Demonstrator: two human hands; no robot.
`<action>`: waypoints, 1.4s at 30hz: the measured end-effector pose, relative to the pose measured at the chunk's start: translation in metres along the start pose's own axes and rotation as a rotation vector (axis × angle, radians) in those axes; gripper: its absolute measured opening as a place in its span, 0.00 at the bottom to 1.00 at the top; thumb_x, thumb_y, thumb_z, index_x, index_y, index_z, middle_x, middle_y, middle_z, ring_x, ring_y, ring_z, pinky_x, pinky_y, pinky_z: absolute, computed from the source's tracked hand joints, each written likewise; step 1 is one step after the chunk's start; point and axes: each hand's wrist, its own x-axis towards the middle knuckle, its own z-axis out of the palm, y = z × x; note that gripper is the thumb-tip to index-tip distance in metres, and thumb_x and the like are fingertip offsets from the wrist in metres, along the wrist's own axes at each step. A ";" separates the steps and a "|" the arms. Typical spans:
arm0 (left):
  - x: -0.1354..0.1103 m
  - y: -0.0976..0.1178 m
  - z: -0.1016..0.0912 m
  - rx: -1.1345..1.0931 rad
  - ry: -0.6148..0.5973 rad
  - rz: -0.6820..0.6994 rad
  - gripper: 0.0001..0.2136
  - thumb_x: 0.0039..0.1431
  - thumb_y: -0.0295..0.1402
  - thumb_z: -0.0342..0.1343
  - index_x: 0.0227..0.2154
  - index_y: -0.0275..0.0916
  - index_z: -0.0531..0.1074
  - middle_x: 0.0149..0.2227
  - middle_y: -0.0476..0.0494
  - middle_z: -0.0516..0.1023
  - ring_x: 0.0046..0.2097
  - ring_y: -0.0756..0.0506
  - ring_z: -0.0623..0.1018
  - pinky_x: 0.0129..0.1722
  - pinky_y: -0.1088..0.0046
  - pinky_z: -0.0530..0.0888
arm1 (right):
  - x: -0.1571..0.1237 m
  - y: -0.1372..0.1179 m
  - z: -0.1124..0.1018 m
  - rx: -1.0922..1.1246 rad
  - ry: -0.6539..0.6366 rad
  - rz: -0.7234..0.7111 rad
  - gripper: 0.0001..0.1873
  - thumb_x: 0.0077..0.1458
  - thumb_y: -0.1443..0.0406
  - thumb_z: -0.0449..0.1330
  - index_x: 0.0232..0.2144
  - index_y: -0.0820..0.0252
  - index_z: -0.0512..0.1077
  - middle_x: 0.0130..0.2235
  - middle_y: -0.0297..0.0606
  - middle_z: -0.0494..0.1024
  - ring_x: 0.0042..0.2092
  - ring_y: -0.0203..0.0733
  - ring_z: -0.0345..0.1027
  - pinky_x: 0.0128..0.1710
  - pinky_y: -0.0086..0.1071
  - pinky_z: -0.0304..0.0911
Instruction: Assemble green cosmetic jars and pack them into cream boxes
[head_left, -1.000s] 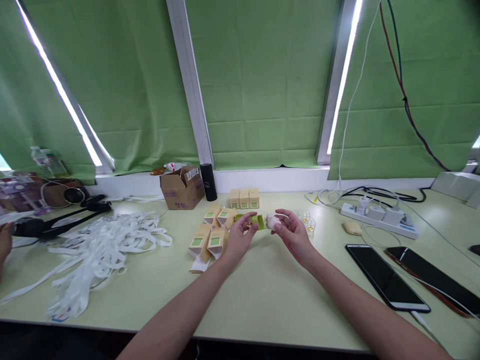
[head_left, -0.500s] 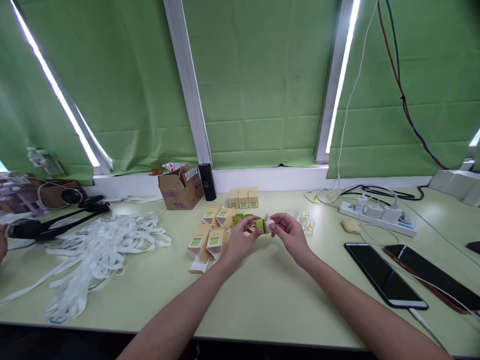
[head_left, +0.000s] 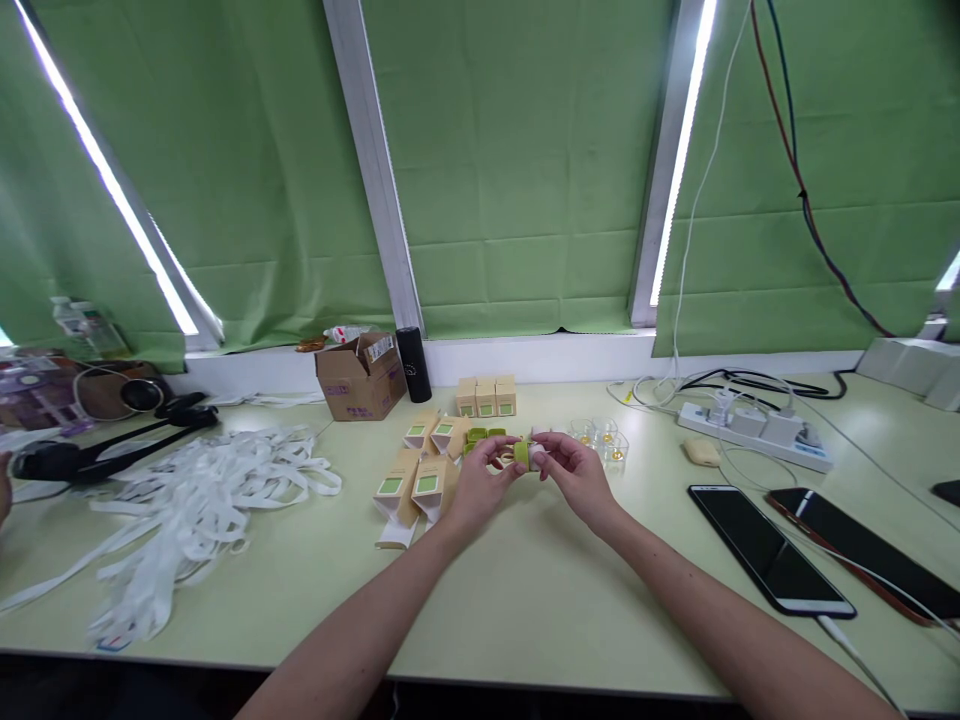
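Note:
Between my hands is a small green-and-white piece [head_left: 523, 455]; its exact kind is too small to tell. My left hand [head_left: 480, 485] pinches its green side with thumb and fingers. My right hand [head_left: 583, 478] grips the white end, which the fingers partly cover. Just behind my left hand sit small green square pieces [head_left: 477, 436], partly hidden. Several open kraft cardboard boxes [head_left: 430, 485] with green squares on them lie to the left. Beyond my right hand are several small clear cups [head_left: 604, 436] with yellow at the bottom.
Kraft boxes [head_left: 487, 398] stand in a row at the back, near a brown carton [head_left: 361, 378] and a black cylinder [head_left: 413, 365]. White straps [head_left: 217, 490] are heaped left. Phones [head_left: 770, 548] and a power strip [head_left: 757, 436] with cables lie right. Another person's hand shows at the left edge.
My right hand has shifted slightly toward my left, and its fingers cover more of the white end. Both hands still hold the piece in about the same place.

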 end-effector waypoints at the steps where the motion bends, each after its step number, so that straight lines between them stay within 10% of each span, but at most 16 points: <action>1: 0.000 0.000 0.000 0.004 -0.003 0.002 0.21 0.52 0.45 0.71 0.45 0.40 0.80 0.47 0.37 0.81 0.47 0.40 0.79 0.47 0.63 0.76 | 0.000 0.001 0.000 -0.008 0.002 0.000 0.21 0.50 0.49 0.73 0.41 0.53 0.82 0.33 0.37 0.81 0.29 0.40 0.71 0.31 0.38 0.72; 20: -0.005 0.002 0.001 0.138 0.002 0.065 0.21 0.49 0.49 0.72 0.39 0.41 0.77 0.41 0.42 0.77 0.44 0.41 0.76 0.45 0.65 0.72 | -0.004 0.006 0.002 -0.078 0.016 -0.003 0.19 0.52 0.49 0.71 0.42 0.52 0.83 0.32 0.37 0.80 0.29 0.41 0.70 0.32 0.38 0.71; 29: -0.014 0.015 0.006 0.275 -0.016 0.250 0.25 0.54 0.37 0.71 0.54 0.47 0.73 0.57 0.40 0.72 0.64 0.36 0.67 0.63 0.55 0.67 | -0.002 0.012 0.001 -0.054 0.026 0.001 0.19 0.51 0.49 0.72 0.41 0.52 0.80 0.40 0.39 0.81 0.33 0.41 0.72 0.33 0.36 0.71; 42: -0.011 0.003 0.013 -0.189 -0.082 0.070 0.24 0.65 0.44 0.61 0.58 0.42 0.62 0.58 0.35 0.69 0.53 0.42 0.77 0.52 0.62 0.76 | -0.006 0.005 -0.001 -0.007 -0.085 -0.051 0.19 0.59 0.50 0.66 0.45 0.55 0.76 0.45 0.41 0.78 0.37 0.43 0.77 0.39 0.42 0.78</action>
